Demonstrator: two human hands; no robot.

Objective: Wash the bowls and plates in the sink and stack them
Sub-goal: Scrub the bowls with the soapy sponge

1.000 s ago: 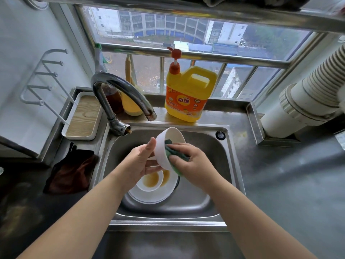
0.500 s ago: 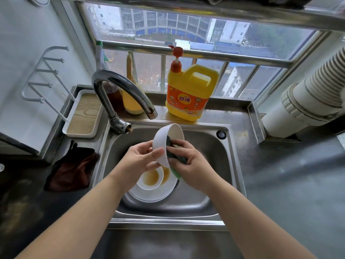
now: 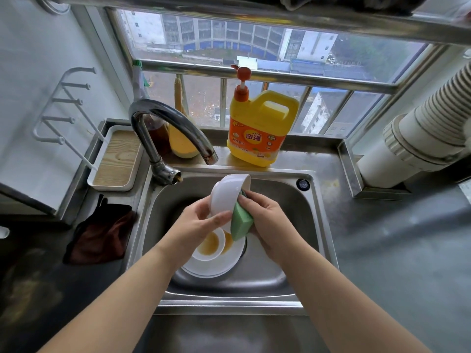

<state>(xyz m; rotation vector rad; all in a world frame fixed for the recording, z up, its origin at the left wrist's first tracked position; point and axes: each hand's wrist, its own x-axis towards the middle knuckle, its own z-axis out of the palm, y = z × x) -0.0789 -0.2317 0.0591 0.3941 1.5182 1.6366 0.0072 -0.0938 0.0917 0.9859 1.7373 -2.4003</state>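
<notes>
Porcelain, by the look of it — the white bowl (image 3: 225,197) held above the middle of the sink (image 3: 316,225) is likely stiff, smooth and breakable, and probably slick if soapy or wet, though no water runs from the tap (image 3: 173,128) at ten o'clock of it. The left hand (image 3: 196,228) grips it by the lower side, thumb laid across the outer wall; that grip on wall and rim seems the safest hold, since a knock on the steel could chip it. The right hand (image 3: 267,220) pinches a green sponge (image 3: 240,222) — soft, squashy, light — against the bowl's side at four o'clock.

Counted: one bowl in hand; below it, at six o'clock, one small bowl (image 3: 211,244) with orange-brown sauce stains, nested in what looks like a bigger dish, on one white plate (image 3: 214,268) — whether more lie beneath I cannot tell. One yellow detergent jug (image 3: 257,133) stands at twelve o'clock, one dark cloth (image 3: 99,238) on the worktop (image 3: 397,250) at nine.
</notes>
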